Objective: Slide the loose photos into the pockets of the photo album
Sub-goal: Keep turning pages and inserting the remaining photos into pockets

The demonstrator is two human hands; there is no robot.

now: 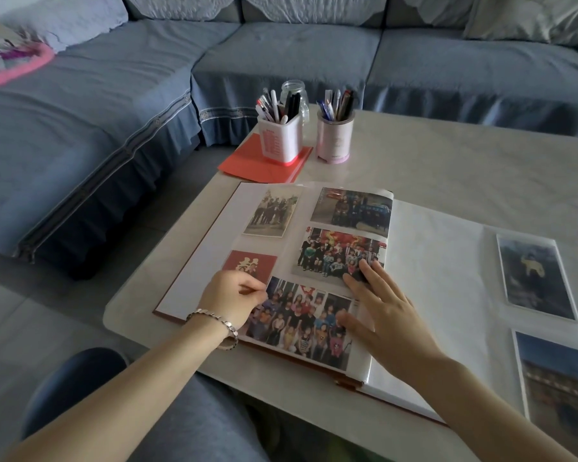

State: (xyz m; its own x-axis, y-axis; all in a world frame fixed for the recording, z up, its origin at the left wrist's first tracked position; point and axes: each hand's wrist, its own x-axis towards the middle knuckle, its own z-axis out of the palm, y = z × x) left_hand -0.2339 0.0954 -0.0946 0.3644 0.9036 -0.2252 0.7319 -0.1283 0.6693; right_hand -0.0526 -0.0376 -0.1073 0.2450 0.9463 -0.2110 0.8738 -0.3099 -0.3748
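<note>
A photo album (431,261) lay open on the table (481,161). Its left page already carried an old photo (270,213), a red card (247,263) and three group photos, and a portrait photo (534,278) and a building photo (558,378) sat at the right page's right edge, apparently sleeved. The left hand (232,301), fingers curled, pinched the left edge of the nearest group photo (301,325), while the right hand (384,308) lay flat with fingers straight, fingertips on the middle group photo (334,251). The task looked partly done: the left page was nearly full, the nearest photo seemingly being seated, and most of the right page was bare.
</note>
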